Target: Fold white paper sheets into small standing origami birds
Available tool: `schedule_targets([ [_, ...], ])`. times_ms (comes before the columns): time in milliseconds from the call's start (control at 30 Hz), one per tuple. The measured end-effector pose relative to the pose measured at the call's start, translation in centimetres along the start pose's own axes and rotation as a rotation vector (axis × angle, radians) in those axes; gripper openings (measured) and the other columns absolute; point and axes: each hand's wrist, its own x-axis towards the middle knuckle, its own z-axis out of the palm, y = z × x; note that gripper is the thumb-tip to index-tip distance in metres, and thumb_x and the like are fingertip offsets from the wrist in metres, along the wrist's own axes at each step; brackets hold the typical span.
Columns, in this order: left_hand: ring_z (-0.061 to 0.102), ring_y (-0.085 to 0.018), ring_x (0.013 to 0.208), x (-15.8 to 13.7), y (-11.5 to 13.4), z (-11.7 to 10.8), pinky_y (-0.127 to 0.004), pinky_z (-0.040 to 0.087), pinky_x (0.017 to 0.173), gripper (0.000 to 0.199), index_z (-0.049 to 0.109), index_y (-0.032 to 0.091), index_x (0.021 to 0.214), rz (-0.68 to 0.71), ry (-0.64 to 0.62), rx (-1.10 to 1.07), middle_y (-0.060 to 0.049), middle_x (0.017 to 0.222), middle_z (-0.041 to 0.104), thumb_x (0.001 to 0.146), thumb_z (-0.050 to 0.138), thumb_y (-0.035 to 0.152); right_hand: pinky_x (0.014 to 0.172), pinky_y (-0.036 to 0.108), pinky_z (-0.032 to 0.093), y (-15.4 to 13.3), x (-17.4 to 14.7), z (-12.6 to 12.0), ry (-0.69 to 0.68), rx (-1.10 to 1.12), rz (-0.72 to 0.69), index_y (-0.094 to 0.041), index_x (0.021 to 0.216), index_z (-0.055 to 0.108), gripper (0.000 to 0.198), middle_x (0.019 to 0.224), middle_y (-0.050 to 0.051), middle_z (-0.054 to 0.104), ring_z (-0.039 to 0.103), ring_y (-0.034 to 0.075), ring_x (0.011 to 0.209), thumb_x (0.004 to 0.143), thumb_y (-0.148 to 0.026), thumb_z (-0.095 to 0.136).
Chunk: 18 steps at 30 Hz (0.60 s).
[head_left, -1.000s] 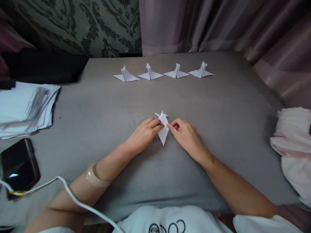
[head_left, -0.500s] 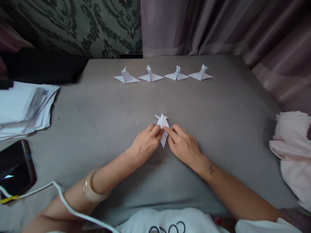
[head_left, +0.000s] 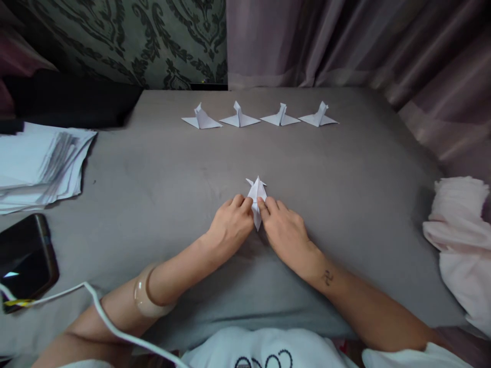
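Note:
A white origami crane (head_left: pixel 257 191) lies folded narrow on the grey surface, its tip pointing away from me and two thin points sticking out near the far end. My left hand (head_left: pixel 235 220) pinches its left edge with bent fingers. On the right edge, my right hand (head_left: pixel 283 225) presses with closed fingers, the thumb over the paper. The paper's near tip shows between both hands. Farther back, several finished-looking paper cranes (head_left: pixel 280 115) stand in a row with wings spread.
A stack of white paper (head_left: pixel 34 168) lies at the left, beside a black cloth (head_left: pixel 72 99). Below it is a smartphone (head_left: pixel 28 260). A white cable (head_left: pixel 111 324) crosses my left forearm. Pale pink fabric (head_left: pixel 456 230) is bunched at the right. Curtains (head_left: pixel 276 46) hang behind.
My right hand has shifted its fingers: the index finger that reached across the paper has drawn back to the right edge. The left hand keeps nearly the same place.

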Motion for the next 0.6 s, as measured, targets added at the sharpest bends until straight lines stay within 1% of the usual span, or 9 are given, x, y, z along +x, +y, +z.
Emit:
schedule_targets([
  [100, 0.055, -0.023, 0.080, 0.0, -0.8, 0.5, -0.034, 0.050, 0.068, 0.017, 0.066, 0.013, 0.082, -0.098, 0.100, -0.112, -0.010, 0.084, 0.061, 0.085, 0.050, 0.010, 0.058, 0.032, 0.041, 0.8, 0.1, 0.3, 0.019, 0.085, 0.029, -0.015, 0.131, 0.054, 0.044, 0.097, 0.011, 0.063, 0.059, 0.022, 0.079, 0.091, -0.008, 0.036],
  [167, 0.056, -0.021, 0.078, 0.0, -1.2, 1.0, -0.033, 0.050, 0.069, 0.017, 0.067, 0.014, 0.081, -0.168, 0.203, -0.197, -0.009, 0.084, 0.062, 0.085, 0.051, 0.014, 0.058, 0.030, 0.040, 1.7, 0.4, 0.6, 0.055, 0.240, 0.081, -0.022, 0.125, 0.059, 0.039, 0.096, 0.007, 0.064, 0.060, 0.019, 0.076, 0.091, -0.012, 0.041],
  [200, 0.056, -0.020, 0.078, 0.1, -1.4, 1.2, -0.032, 0.050, 0.070, 0.018, 0.068, 0.015, 0.080, -0.186, 0.247, -0.225, -0.008, 0.083, 0.062, 0.086, 0.051, 0.017, 0.060, 0.028, 0.041, 2.2, 0.5, 0.8, 0.085, 0.336, 0.119, -0.024, 0.118, 0.063, 0.035, 0.095, 0.005, 0.064, 0.060, 0.017, 0.075, 0.091, -0.015, 0.042],
  [267, 0.057, -0.019, 0.077, 0.2, -1.5, 1.5, -0.031, 0.049, 0.069, 0.023, 0.067, 0.015, 0.076, -0.195, 0.303, -0.252, -0.008, 0.081, 0.063, 0.090, 0.050, 0.023, 0.065, 0.027, 0.042, 2.9, 0.8, 1.1, 0.157, 0.466, 0.253, -0.022, 0.099, 0.067, 0.023, 0.089, 0.003, 0.065, 0.061, 0.015, 0.073, 0.090, -0.021, 0.046],
  [333, 0.057, -0.018, 0.076, 0.3, -1.7, 1.8, -0.029, 0.047, 0.067, 0.029, 0.066, 0.016, 0.073, -0.200, 0.321, -0.257, -0.007, 0.080, 0.064, 0.094, 0.048, 0.026, 0.065, 0.028, 0.042, 3.1, 1.2, 1.4, 0.193, 0.504, 0.378, -0.021, 0.087, 0.065, 0.019, 0.085, 0.003, 0.066, 0.061, 0.016, 0.072, 0.090, -0.031, 0.050],
  [367, 0.057, -0.018, 0.075, 0.3, -1.7, 1.9, -0.029, 0.047, 0.066, 0.030, 0.065, 0.016, 0.073, -0.203, 0.318, -0.255, -0.007, 0.080, 0.064, 0.095, 0.047, 0.026, 0.064, 0.029, 0.041, 3.0, 1.3, 1.5, 0.193, 0.500, 0.412, -0.021, 0.085, 0.064, 0.020, 0.086, 0.003, 0.066, 0.062, 0.018, 0.073, 0.089, -0.036, 0.052],
  [433, 0.057, -0.018, 0.076, 0.3, -1.8, 2.0, -0.029, 0.047, 0.067, 0.029, 0.063, 0.016, 0.074, -0.203, 0.301, -0.244, -0.007, 0.082, 0.064, 0.096, 0.046, 0.026, 0.064, 0.030, 0.041, 2.7, 1.5, 1.6, 0.181, 0.487, 0.413, -0.021, 0.088, 0.063, 0.021, 0.089, 0.005, 0.067, 0.063, 0.020, 0.077, 0.087, -0.039, 0.054],
  [500, 0.057, -0.018, 0.079, 0.3, -1.9, 2.2, -0.031, 0.048, 0.070, 0.027, 0.063, 0.015, 0.079, -0.197, 0.289, -0.250, -0.007, 0.085, 0.064, 0.096, 0.045, 0.026, 0.065, 0.030, 0.041, 2.4, 1.6, 1.7, 0.176, 0.504, 0.379, -0.020, 0.091, 0.062, 0.018, 0.093, 0.006, 0.067, 0.063, 0.020, 0.081, 0.087, -0.037, 0.055],
  [600, 0.059, -0.019, 0.085, 0.2, -2.0, 2.5, -0.032, 0.050, 0.077, 0.021, 0.062, 0.016, 0.090, -0.188, 0.302, -0.320, -0.008, 0.092, 0.063, 0.097, 0.044, 0.025, 0.066, 0.029, 0.044, 2.2, 1.7, 1.8, 0.189, 0.640, 0.363, -0.020, 0.088, 0.061, 0.014, 0.089, 0.005, 0.067, 0.062, 0.018, 0.077, 0.087, -0.032, 0.054],
])
